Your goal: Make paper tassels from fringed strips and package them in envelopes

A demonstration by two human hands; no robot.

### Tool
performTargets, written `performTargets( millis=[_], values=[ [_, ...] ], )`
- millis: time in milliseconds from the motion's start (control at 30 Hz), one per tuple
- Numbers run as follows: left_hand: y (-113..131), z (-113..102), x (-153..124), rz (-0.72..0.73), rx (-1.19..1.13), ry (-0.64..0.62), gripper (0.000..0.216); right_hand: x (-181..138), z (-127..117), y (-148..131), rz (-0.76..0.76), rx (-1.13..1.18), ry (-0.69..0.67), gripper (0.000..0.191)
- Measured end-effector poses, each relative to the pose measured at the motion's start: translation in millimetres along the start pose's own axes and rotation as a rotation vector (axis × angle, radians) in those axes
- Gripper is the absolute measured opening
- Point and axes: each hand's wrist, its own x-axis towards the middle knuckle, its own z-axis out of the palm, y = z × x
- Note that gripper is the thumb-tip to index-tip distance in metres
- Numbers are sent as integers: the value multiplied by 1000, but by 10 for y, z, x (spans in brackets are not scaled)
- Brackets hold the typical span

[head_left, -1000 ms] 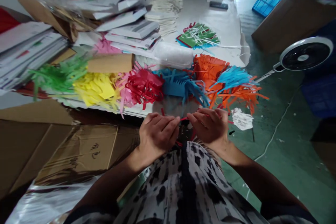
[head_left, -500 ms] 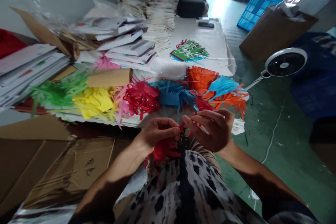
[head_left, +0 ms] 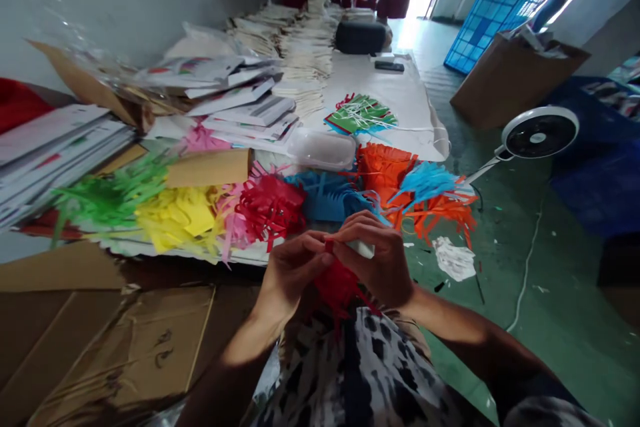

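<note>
My left hand [head_left: 290,270] and my right hand [head_left: 377,260] meet over my lap, fingers pinched together on a red fringed paper tassel [head_left: 337,287] that hangs down between them. A small white piece [head_left: 364,248] shows under my right fingers. Just beyond my hands, a row of fringed paper bundles lies on the low table: green [head_left: 107,193], yellow [head_left: 183,210], pink, red [head_left: 270,203], blue [head_left: 330,193] and orange [head_left: 395,163], with a light-blue one [head_left: 427,180] on the orange.
Stacks of white printed sheets [head_left: 250,103] and paper piles fill the table's back. Flattened cardboard [head_left: 115,320] lies at left. A small floor fan [head_left: 540,133], a cardboard box [head_left: 505,77] and a blue crate [head_left: 495,13] stand on the green floor at right.
My hands have drawn closer together and the red tassel has bunched up between them. The camera has tilted upward, showing more of the room's far end.
</note>
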Motion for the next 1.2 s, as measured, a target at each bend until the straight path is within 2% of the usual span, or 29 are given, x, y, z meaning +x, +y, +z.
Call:
performTargets(
  millis=[67, 200, 233, 300, 333, 400, 467, 600, 767, 967, 1100, 1200],
  values=[
    [20, -24, 37, -30, -77, 10, 14, 135, -14, 41, -68, -36, -69, 17],
    [42, -128, 119, -6, -85, 77, 16, 664, -111, 342, -134, -40, -427, 18],
    [42, -162, 138, -2, -62, 97, 16, 840, -132, 476, -122, -142, -397, 21],
    [38, -223, 174, -21, -6, 124, 16, 1199, -144, 788, -78, -516, -306, 26],
    [34, -248, 190, -40, 25, 131, 16, 1366, -133, 949, -33, -706, -295, 27],
    [27, -280, 218, -82, 86, 142, 19, 1645, -79, 1241, 81, -1004, -363, 32],
    [24, -295, 242, -128, 121, 157, 23, 1840, -1, 1459, 154, -1132, -437, 33],
    [28, -310, 268, -166, 88, 203, 32, 2030, 138, 1675, 199, -1161, -502, 25],
    [13, -342, 227, -227, 79, 190, 32, 2050, 223, 1735, 220, -1189, -502, 25],
    [-65, -378, 148, -243, 15, 224, 28, 1943, 205, 1661, 137, -1175, -315, 30],
    [-124, -373, 101, -225, -20, 252, 27, 1901, 110, 1473, 50, -1072, -213, 27],
    [-154, -350, 69, -237, -57, 253, 28, 1685, 61, 1146, 37, -849, -187, 17]
  ],
)
